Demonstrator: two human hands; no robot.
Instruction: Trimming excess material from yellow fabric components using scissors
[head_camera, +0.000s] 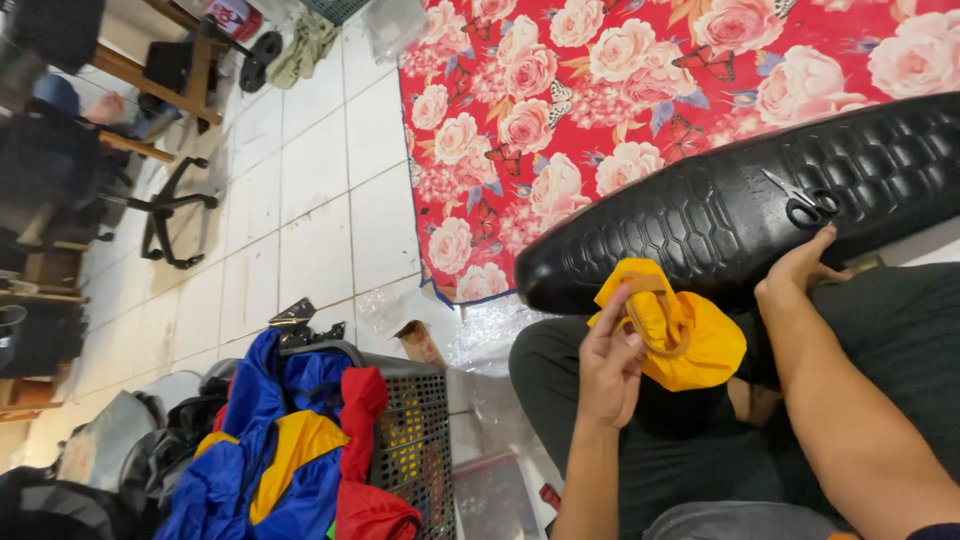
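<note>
Down low, closest to me, a forearm runs up from the bottom edge to the left hand (608, 362), which is closed around a bunched yellow cloth (690, 338), its fingers curled over a tan strap (655, 330) that loops across the fabric. That cloth sits over the lap, resting against dark trousers (560, 385) and just below the long black seat. The right hand (797, 272) reaches further up, past the yellow bundle; its fingertips (826, 236) touch the black seat right beside a pair of scissors, and the hand looks loosely open, gripping nothing.

Off to the left, near the knee, a dark mesh basket (412, 440) overflows with blue, yellow and red fabric (285, 450). Clear plastic bags (495, 490) lie on the white tiled floor (320, 200) between the basket and the leg.

Beyond the hands, the black seat (720, 215) with its honeycomb embossing stretches at a slant, and the black-handled scissors (803, 202) lie flat on top of it. Under and behind it spreads a red mat (560, 110) printed with pink roses and butterflies. Far across the tiles stand a black swivel chair base (165, 215) and wooden furniture legs (150, 80), too dim to make out more.
</note>
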